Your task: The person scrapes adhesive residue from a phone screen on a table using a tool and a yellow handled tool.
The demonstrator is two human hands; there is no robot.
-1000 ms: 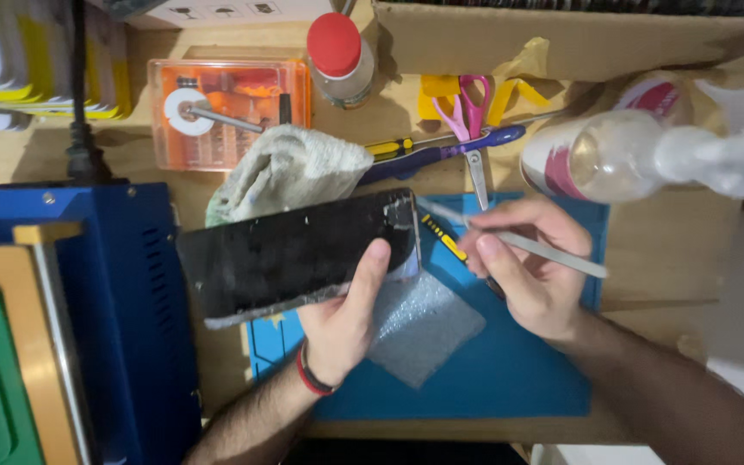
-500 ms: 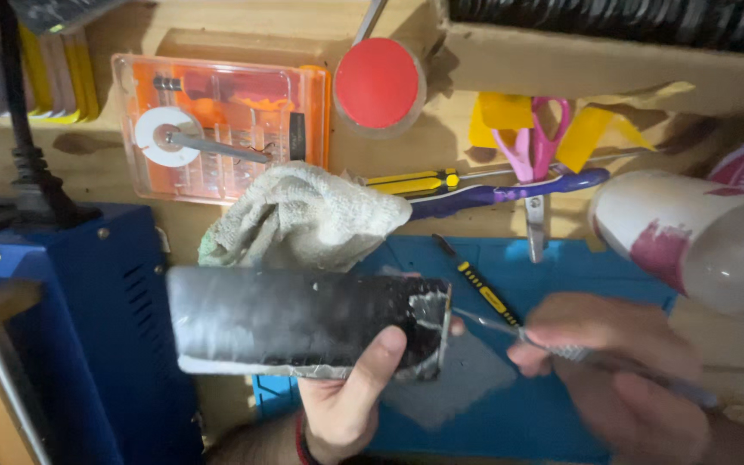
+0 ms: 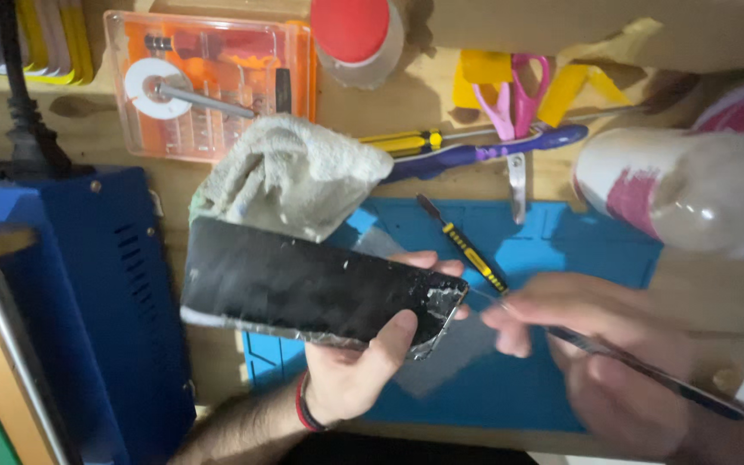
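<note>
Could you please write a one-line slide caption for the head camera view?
Left hand grips a cracked black phone over a blue mat while the blurred right hand works thin tweezers at its shattered corner.

Black cracked phone panel (image 3: 303,288) flecked white, blue mat (image 3: 561,258), grey-beige cloth (image 3: 290,172), orange bit case (image 3: 208,77), pink scissors (image 3: 518,90), yellow-black screwdriver (image 3: 467,245), red lid (image 3: 350,26), blue machine (image 3: 88,284).

At centre I see a cracked phone screen (image 3: 312,288), a long black slab with a shattered, whitened corner at its three o'clock end. At eleven o'clock lies a clear orange screwdriver-kit case (image 3: 217,82), rectangular. At three o'clock a blurred white bottle (image 3: 691,189) lies on its side, its label (image 3: 635,194) a pink patch.
</note>
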